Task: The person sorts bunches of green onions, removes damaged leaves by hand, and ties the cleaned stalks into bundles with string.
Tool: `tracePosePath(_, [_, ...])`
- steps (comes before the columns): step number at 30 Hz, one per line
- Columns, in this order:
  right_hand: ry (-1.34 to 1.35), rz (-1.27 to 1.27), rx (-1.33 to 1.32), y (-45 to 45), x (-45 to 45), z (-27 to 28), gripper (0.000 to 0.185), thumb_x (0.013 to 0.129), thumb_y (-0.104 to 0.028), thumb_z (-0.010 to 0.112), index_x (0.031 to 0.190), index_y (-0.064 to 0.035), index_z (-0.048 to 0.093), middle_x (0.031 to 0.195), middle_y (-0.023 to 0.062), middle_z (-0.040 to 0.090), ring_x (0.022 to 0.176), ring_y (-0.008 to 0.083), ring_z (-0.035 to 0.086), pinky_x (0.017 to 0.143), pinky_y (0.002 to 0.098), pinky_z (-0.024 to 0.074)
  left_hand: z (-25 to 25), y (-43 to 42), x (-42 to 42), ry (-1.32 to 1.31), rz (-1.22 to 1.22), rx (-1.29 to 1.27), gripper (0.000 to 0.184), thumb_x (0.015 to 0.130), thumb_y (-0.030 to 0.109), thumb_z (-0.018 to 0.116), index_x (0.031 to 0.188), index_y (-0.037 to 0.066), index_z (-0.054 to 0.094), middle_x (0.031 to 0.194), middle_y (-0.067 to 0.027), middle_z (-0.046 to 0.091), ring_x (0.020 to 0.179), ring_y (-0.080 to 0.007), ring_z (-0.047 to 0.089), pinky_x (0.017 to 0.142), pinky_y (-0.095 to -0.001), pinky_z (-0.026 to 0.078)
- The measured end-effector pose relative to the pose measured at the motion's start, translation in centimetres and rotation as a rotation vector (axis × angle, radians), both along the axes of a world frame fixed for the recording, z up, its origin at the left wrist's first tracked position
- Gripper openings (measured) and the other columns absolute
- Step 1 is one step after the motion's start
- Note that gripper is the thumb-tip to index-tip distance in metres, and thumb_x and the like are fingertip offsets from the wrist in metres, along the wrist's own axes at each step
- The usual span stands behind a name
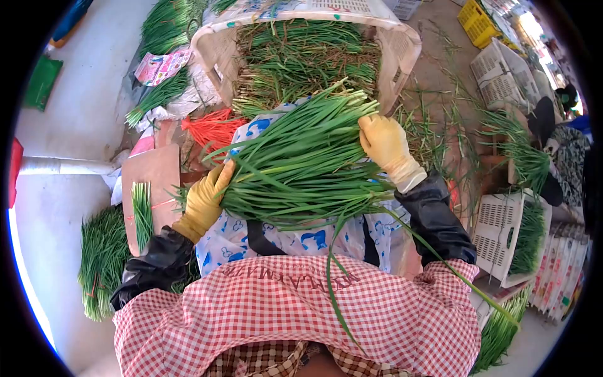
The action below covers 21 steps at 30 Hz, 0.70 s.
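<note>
A large loose bunch of long green stalks (301,169) lies across my lap, over a white plastic sheet with blue prints (217,242). My left hand (204,200), in a yellow glove, holds the bunch at its left end. At the upper right end, by the pale stalk tips, my right hand (386,146), gloved the same way, has its fingers closed on the bunch. A few long leaves hang down over the checked apron (282,301). Just beyond the bunch, a white crate (402,63) on its side holds more stalks (308,56).
At the left, a small bundle (142,210) lies on a brown board (154,166); red ties (213,129) lie beyond. Big bundles (103,257) stand far left. White crates (496,232) and a yellow crate (480,24) stand at the right. A person sits at the right edge.
</note>
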State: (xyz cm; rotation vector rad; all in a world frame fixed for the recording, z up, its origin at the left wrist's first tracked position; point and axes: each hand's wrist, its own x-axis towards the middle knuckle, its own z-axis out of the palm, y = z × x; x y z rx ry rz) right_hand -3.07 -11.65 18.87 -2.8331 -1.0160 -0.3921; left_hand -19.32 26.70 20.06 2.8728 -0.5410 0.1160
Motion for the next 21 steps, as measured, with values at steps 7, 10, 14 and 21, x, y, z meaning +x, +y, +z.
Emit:
tracePosePath(7, [0.209, -0.661, -0.178, -11.1, -0.2, -6.1, 0.011, 0.082, -0.012, 0.057, 0.091, -0.0082, 0.054, 0.088, 0.0163, 0.066, 0.082, 0.0359, 0.066, 0.066, 0.0455, 0.0527, 1.4, 2.1, -2.0, -0.022, -0.099, 0.189, 0.055, 0.078, 0.006, 0.058, 0.131, 0.019, 0.052, 0.111, -0.0072, 0.060, 0.068, -0.0252, 0.059, 0.058, -0.0382, 0.049])
tracePosePath(10, [0.385, -0.954, -0.442, -18.9, 0.4, -8.5, 0.022, 0.090, -0.022, 0.052, 0.105, -0.0116, 0.065, 0.099, 0.0176, 0.068, 0.094, 0.0340, 0.066, 0.075, 0.0457, 0.0523, 1.6, 4.0, -3.5, -0.029, -0.173, 0.175, 0.062, 0.071, 0.013, 0.068, 0.131, 0.015, 0.052, 0.099, -0.0118, 0.057, 0.073, -0.0333, 0.059, 0.059, -0.0425, 0.048])
tracePosePath(14, [0.303, -0.579, 0.102, -10.2, -0.8, 3.4, 0.044, 0.091, -0.043, 0.051, 0.103, -0.0024, 0.064, 0.102, 0.0201, 0.065, 0.097, 0.0391, 0.060, 0.082, 0.0444, 0.0464, 1.2, 5.3, -5.4, -0.027, -0.188, 0.188, 0.063, 0.070, 0.014, 0.069, 0.130, 0.014, 0.052, 0.107, -0.0133, 0.059, 0.078, -0.0325, 0.060, 0.062, -0.0413, 0.049])
tracePosePath(21, [0.716, -0.132, 0.150, 4.8, 0.3, 2.1, 0.041, 0.085, -0.043, 0.056, 0.098, -0.0074, 0.070, 0.095, 0.0160, 0.069, 0.091, 0.0365, 0.063, 0.083, 0.0423, 0.0482, 2.4, 4.7, -6.4, -0.124, -0.212, 0.188, 0.060, 0.073, 0.014, 0.066, 0.132, 0.013, 0.051, 0.104, -0.0118, 0.061, 0.083, -0.0304, 0.060, 0.066, -0.0415, 0.049])
